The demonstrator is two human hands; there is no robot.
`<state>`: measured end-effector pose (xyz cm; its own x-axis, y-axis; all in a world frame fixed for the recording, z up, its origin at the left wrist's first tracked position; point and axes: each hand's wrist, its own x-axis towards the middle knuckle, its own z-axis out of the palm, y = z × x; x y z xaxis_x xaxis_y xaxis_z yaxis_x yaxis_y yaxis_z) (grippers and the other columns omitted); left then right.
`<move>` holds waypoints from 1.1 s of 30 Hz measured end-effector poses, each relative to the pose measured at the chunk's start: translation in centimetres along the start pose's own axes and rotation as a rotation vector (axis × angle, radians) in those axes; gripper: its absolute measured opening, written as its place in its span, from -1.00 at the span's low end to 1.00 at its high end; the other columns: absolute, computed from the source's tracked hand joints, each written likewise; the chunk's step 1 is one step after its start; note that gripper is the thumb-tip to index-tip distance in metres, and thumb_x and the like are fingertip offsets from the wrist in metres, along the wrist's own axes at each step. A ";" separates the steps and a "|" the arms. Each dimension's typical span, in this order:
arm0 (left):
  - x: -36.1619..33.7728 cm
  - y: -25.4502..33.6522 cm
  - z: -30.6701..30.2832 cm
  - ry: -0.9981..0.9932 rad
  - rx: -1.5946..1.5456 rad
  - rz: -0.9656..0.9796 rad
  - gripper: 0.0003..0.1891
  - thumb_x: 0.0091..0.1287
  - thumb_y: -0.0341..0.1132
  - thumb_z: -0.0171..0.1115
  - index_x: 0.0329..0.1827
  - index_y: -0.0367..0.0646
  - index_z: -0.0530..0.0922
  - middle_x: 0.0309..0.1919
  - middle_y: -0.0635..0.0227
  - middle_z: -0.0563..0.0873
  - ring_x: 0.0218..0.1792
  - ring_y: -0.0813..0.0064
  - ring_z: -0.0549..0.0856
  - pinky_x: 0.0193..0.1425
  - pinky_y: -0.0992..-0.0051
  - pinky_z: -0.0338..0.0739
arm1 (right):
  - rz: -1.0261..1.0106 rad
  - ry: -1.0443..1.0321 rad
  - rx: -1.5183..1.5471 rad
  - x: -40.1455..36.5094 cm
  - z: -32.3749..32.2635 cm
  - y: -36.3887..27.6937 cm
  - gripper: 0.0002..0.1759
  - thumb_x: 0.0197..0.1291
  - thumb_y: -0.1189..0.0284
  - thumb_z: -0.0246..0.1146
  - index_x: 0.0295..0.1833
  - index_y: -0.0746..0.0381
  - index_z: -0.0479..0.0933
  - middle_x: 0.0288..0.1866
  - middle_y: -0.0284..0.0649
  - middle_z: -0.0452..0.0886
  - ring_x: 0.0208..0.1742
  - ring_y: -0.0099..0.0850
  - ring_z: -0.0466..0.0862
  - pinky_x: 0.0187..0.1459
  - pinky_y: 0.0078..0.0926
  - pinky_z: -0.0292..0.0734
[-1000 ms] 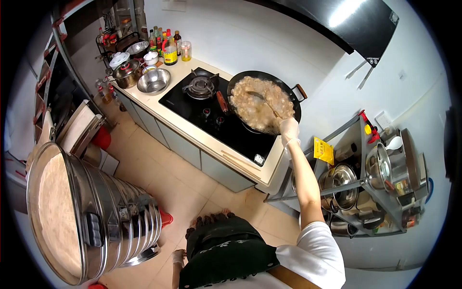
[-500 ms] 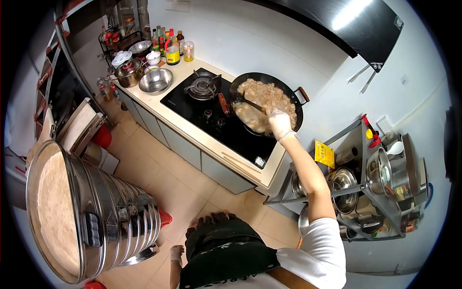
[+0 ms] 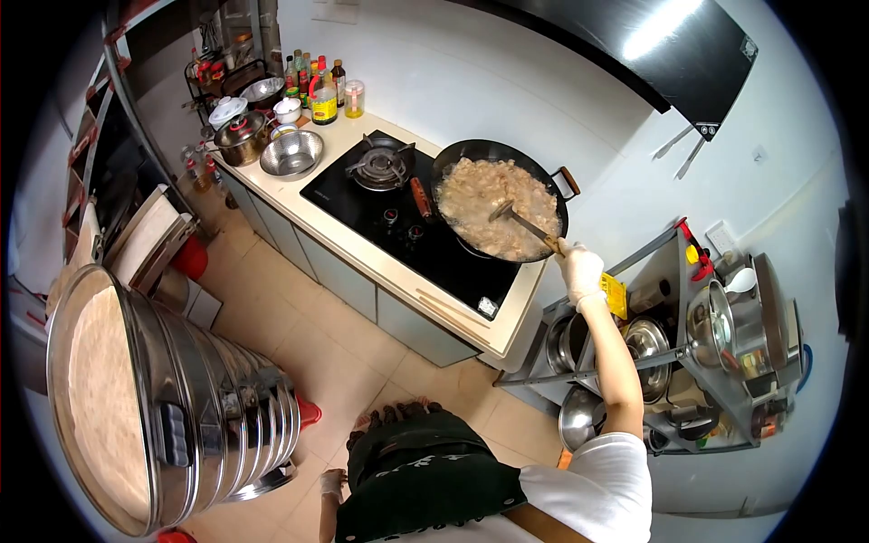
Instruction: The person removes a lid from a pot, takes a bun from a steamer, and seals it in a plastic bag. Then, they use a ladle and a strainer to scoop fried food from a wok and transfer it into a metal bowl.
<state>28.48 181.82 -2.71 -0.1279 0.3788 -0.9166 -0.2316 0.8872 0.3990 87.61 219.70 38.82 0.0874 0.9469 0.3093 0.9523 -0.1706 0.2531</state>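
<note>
Right of centre, the gloved right hand [image 3: 579, 271] is closed around the end of a long spatula [image 3: 523, 223] whose blade lies in the pale, oily food [image 3: 484, 190] filling the black wok [image 3: 493, 146] on the hob [image 3: 389, 231] at upper centre. The left hand [image 3: 333, 483] hangs at the bottom edge beside the dark apron [image 3: 425, 462], too small to tell whether it is open or closed. The wok looks full near its rim and no hand steadies it, so a hard push with the spatula could slop hot food onto the hob or shift the wok where it sits
</note>
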 end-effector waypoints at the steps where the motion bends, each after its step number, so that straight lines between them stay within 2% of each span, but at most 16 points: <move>1: 0.2 0.1 -0.1 -0.018 0.006 0.004 -0.88 0.26 -0.38 0.20 -0.40 -0.22 0.62 -0.62 0.30 0.63 -0.68 0.49 0.56 -0.65 0.52 0.35 | 0.023 -0.002 0.029 -0.6 -0.8 0.4 -0.73 0.18 0.23 0.28 -0.03 0.05 0.60 -0.38 -0.10 0.64 -0.34 -0.13 0.69 -0.31 -0.20 0.58; 3: 0.3 0.9 0.1 0.016 -0.001 -0.005 -0.88 0.24 -0.37 0.20 -0.40 -0.22 0.62 -0.62 0.31 0.63 -0.69 0.49 0.56 -0.65 0.53 0.36 | 0.068 -0.008 0.090 -2.0 -2.6 1.3 -0.72 0.19 0.21 0.26 -0.03 0.06 0.61 -0.36 -0.09 0.66 -0.31 -0.09 0.69 -0.27 -0.16 0.57; 5: 0.6 1.7 0.2 0.043 0.009 -0.002 -0.88 0.22 -0.37 0.21 -0.41 -0.22 0.63 -0.63 0.31 0.63 -0.70 0.50 0.55 -0.66 0.53 0.36 | 0.226 -0.156 0.116 -3.1 -5.7 1.5 -0.66 0.21 0.13 0.23 0.02 0.04 0.62 -0.32 -0.08 0.69 -0.24 -0.11 0.70 -0.21 -0.15 0.56; 7: 1.2 2.3 0.4 0.060 0.040 0.010 -0.89 0.20 -0.37 0.21 -0.41 -0.22 0.63 -0.64 0.32 0.62 -0.71 0.50 0.54 -0.66 0.53 0.36 | 0.305 -0.206 0.142 -4.3 -7.5 1.8 -0.61 0.17 0.09 0.29 0.04 0.04 0.67 -0.34 -0.01 0.69 -0.26 -0.06 0.69 -0.17 -0.19 0.56; 8: 1.3 2.4 0.6 0.064 0.055 0.044 -0.89 0.20 -0.37 0.23 -0.41 -0.22 0.63 -0.65 0.32 0.62 -0.72 0.51 0.53 -0.66 0.54 0.36 | 0.344 -0.229 0.172 -5.0 -6.9 2.5 -0.60 0.18 0.09 0.28 0.09 -0.02 0.66 -0.31 -0.02 0.70 -0.25 -0.07 0.70 -0.17 -0.20 0.57; 11: 1.5 3.2 0.6 -0.013 0.016 0.025 -0.88 0.21 -0.36 0.23 -0.41 -0.22 0.63 -0.65 0.32 0.62 -0.72 0.50 0.53 -0.66 0.54 0.35 | 0.299 -0.242 0.125 -6.5 -4.5 2.6 -0.67 0.20 0.11 0.26 0.01 -0.01 0.67 -0.31 -0.09 0.71 -0.22 -0.10 0.71 -0.17 -0.18 0.59; 18: 1.3 4.3 0.7 0.010 0.079 0.047 -0.88 0.22 -0.34 0.24 -0.38 -0.20 0.64 -0.64 0.33 0.62 -0.71 0.51 0.54 -0.66 0.55 0.34 | 0.357 -0.254 0.239 -6.7 3.6 0.3 -0.71 0.20 0.15 0.26 -0.11 0.11 0.66 -0.31 -0.04 0.70 -0.20 -0.06 0.71 -0.16 -0.16 0.59; 20: 2.0 3.8 0.2 0.022 0.090 0.040 -0.88 0.22 -0.33 0.25 -0.37 -0.19 0.64 -0.63 0.33 0.63 -0.71 0.51 0.54 -0.65 0.55 0.34 | 0.366 -0.247 0.259 -7.0 3.3 0.0 -0.67 0.20 0.15 0.28 -0.09 0.15 0.65 -0.29 -0.02 0.70 -0.18 -0.06 0.71 -0.15 -0.19 0.59; 23: 3.5 3.0 -1.6 -0.203 -0.091 -0.118 -0.88 0.23 -0.34 0.24 -0.37 -0.19 0.64 -0.63 0.34 0.62 -0.71 0.51 0.54 -0.66 0.55 0.33 | 0.371 -0.248 0.275 -7.2 2.6 0.3 -0.60 0.17 0.14 0.31 -0.05 0.23 0.64 -0.24 0.01 0.70 -0.14 -0.08 0.71 -0.11 -0.22 0.58; 24: 3.5 2.7 -1.5 -0.134 -0.045 -0.101 -0.88 0.23 -0.34 0.23 -0.38 -0.18 0.64 -0.64 0.34 0.62 -0.71 0.51 0.54 -0.66 0.55 0.32 | 0.371 -0.246 0.278 -7.2 2.2 0.4 -0.57 0.16 0.13 0.32 -0.03 0.25 0.63 -0.22 0.03 0.70 -0.12 -0.09 0.71 -0.10 -0.22 0.58; 26: 2.4 2.3 -0.7 0.006 0.044 -0.066 -0.89 0.24 -0.34 0.22 -0.39 -0.17 0.63 -0.64 0.35 0.61 -0.71 0.51 0.54 -0.67 0.56 0.31 | 0.386 -0.223 0.282 -7.4 1.2 0.3 -0.53 0.13 0.12 0.35 -0.01 0.26 0.62 -0.20 0.02 0.70 -0.11 -0.07 0.70 -0.08 -0.23 0.57; 29: 3.4 1.2 -0.2 -0.043 0.041 -0.080 -0.88 0.25 -0.34 0.20 -0.41 -0.15 0.62 -0.65 0.37 0.60 -0.71 0.51 0.53 -0.67 0.55 0.30 | 0.305 -0.078 0.175 -8.5 -0.2 0.1 -0.52 0.07 0.15 0.39 0.02 0.24 0.62 -0.18 -0.02 0.68 -0.11 -0.08 0.66 -0.07 -0.23 0.54; 30: 3.4 1.2 -0.5 -0.063 0.152 0.000 -0.88 0.25 -0.33 0.20 -0.41 -0.14 0.62 -0.65 0.38 0.59 -0.71 0.51 0.53 -0.67 0.55 0.30 | 0.260 -0.011 0.120 -9.1 -0.6 -0.1 -0.52 0.06 0.17 0.40 0.03 0.23 0.62 -0.18 -0.05 0.67 -0.12 -0.08 0.65 -0.07 -0.22 0.53; 32: 1.4 2.2 -0.2 -0.103 0.369 0.161 -0.88 0.26 -0.33 0.20 -0.41 -0.13 0.61 -0.66 0.39 0.59 -0.71 0.51 0.53 -0.67 0.54 0.29 | 0.145 0.151 0.211 -10.3 -2.5 -1.5 -0.59 0.02 0.26 0.42 -0.01 0.20 0.62 -0.17 -0.10 0.65 -0.12 -0.09 0.62 -0.07 -0.21 0.52; 33: 1.2 2.3 0.1 -0.106 0.371 0.188 -0.88 0.26 -0.33 0.20 -0.41 -0.14 0.61 -0.65 0.39 0.60 -0.70 0.51 0.53 -0.66 0.54 0.30 | 0.088 0.232 0.256 -11.2 -3.6 -2.5 -0.61 0.01 0.31 0.43 -0.02 0.19 0.63 -0.17 -0.13 0.64 -0.12 -0.09 0.61 -0.07 -0.21 0.51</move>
<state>27.93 184.31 -2.88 -0.0307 0.5510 -0.8339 0.1512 0.8273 0.5411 83.19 208.51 37.97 0.1316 0.8397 0.5268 0.9891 -0.1470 -0.0127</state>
